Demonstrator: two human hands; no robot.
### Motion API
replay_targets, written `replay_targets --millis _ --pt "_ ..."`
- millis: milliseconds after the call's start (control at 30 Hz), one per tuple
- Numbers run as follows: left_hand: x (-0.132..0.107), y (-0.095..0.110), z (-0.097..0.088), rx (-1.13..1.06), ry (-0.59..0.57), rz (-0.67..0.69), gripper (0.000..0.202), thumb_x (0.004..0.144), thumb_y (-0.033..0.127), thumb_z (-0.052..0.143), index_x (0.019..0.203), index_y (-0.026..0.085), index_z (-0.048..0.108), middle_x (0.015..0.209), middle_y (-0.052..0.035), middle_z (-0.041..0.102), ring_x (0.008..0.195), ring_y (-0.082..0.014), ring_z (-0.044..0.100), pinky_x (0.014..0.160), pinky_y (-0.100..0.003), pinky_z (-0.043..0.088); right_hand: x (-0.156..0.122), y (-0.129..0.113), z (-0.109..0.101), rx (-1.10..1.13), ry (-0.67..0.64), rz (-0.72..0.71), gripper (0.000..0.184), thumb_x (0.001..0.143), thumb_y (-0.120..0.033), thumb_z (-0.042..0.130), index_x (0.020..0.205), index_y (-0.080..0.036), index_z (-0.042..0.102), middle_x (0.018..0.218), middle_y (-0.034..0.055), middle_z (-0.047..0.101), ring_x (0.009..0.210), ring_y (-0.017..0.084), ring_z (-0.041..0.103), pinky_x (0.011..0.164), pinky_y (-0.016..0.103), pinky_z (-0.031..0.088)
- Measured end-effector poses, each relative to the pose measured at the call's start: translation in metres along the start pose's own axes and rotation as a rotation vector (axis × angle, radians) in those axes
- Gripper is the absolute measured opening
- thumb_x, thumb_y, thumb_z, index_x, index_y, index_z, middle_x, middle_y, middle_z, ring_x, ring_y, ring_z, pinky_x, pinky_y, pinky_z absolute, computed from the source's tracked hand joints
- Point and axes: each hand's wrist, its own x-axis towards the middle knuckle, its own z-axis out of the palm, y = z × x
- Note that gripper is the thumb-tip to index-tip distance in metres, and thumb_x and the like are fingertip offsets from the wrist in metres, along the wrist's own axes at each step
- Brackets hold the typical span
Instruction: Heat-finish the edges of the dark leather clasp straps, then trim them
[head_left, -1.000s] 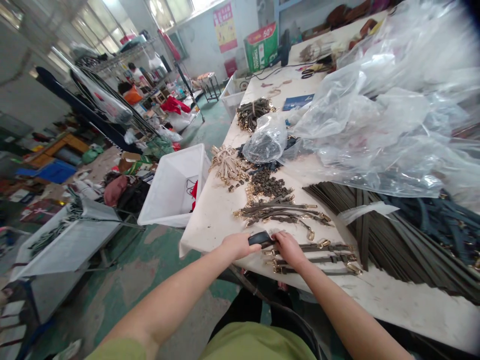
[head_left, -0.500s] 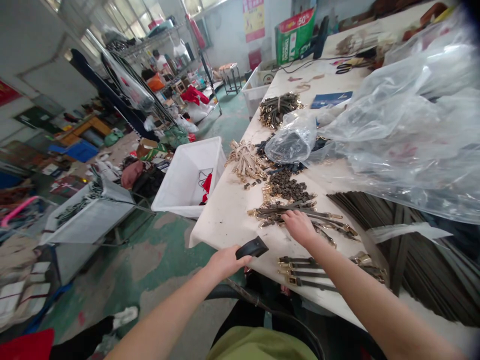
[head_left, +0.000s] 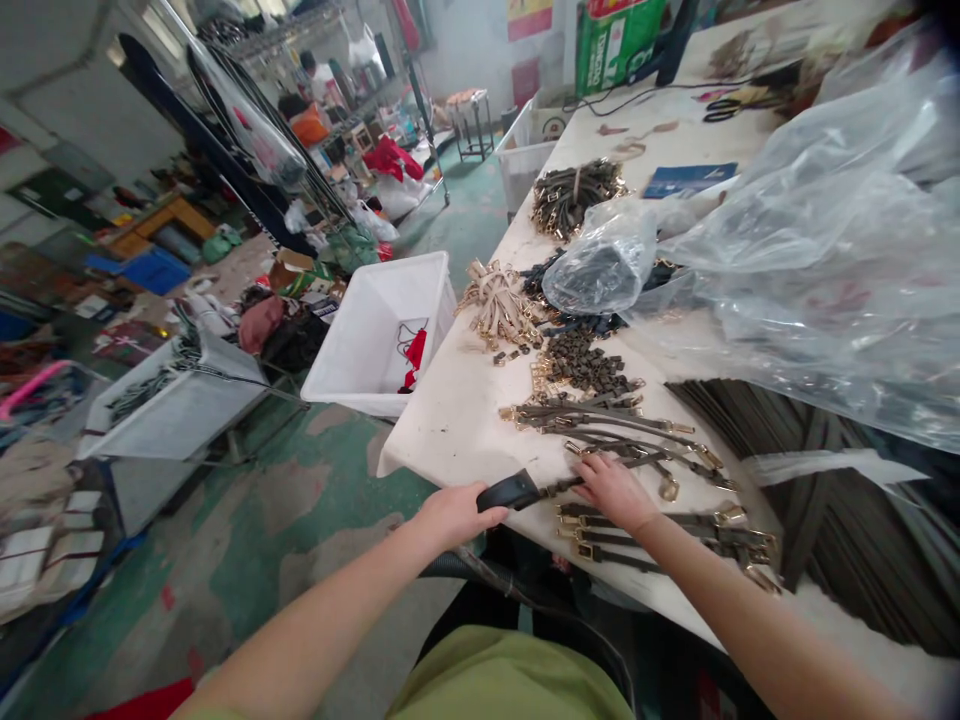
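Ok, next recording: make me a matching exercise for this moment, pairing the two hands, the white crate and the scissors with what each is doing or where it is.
Things:
1. left hand
2. right hand
3. white plastic crate
4. scissors

Places or states:
A. at the far end of the table
B. lying on straps with gold fittings
C. beside the table, with a red item inside
D. gripping a black strap end

Pairs: 1-D, 2-B, 3-C, 4-A
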Motion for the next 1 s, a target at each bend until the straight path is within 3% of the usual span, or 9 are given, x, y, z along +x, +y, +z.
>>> replay_targets --millis 200,367,533,800,1000 --pt "-0.001 0.006 0.0 0.024 -0.003 -0.004 0.059 0.072 0.068 0.033 0.108 0.025 0.054 0.097 -0.0068 0.065 0.087 -0.0252 0.06 0.069 -0.031 0.045 0.016 -0.027 0.003 0.323 -0.078 -0.056 0.024 0.077 -0.018 0.045 0.098 -0.022 0.057 0.094 0.0062 0.055 0.088 0.018 0.049 0.077 0.028 0.035" --pt "-0.006 0.001 0.003 -0.01 -0.012 -0.026 0.059 0.073 0.066 0.034 0.109 0.024 0.055 0.098 -0.0073 0.065 0.087 -0.0244 0.06 0.07 -0.029 0.044 0.023 -0.028 0.013 0.53 -0.083 0.074 0.025 0.067 -0.013 0.051 0.088 -0.022 0.06 0.09 0.003 0.054 0.084 0.014 0.049 0.076 0.024 0.036" --pt "-0.013 -0.004 0.007 -0.043 -0.003 -0.025 0.057 0.074 0.065 0.034 0.109 0.026 0.055 0.096 -0.0065 0.065 0.087 -0.0251 0.06 0.068 -0.03 0.044 0.025 -0.034 0.008 0.469 -0.093 0.11 0.021 0.065 -0.02 0.056 0.085 -0.023 0.061 0.087 0.0023 0.054 0.084 0.015 0.049 0.073 0.024 0.034" --pt "-0.024 -0.007 0.011 -0.065 -0.006 -0.041 0.056 0.074 0.065 0.034 0.11 0.027 0.053 0.096 -0.0067 0.065 0.086 -0.0248 0.06 0.066 -0.028 0.043 0.03 -0.046 0.011 0.385 -0.093 0.228 0.02 0.075 -0.038 0.05 0.079 -0.023 0.062 0.082 0.0025 0.054 0.077 0.014 0.048 0.065 0.025 0.032" --pt "-0.026 -0.011 0.016 -0.081 -0.008 -0.033 0.058 0.074 0.065 0.035 0.114 0.028 0.051 0.101 -0.0063 0.064 0.091 -0.0251 0.059 0.07 -0.03 0.043 0.027 -0.036 0.01 0.466 -0.132 0.087 0.026 0.066 -0.02 0.055 0.09 -0.025 0.061 0.09 0.0019 0.055 0.086 0.014 0.049 0.075 0.023 0.033"
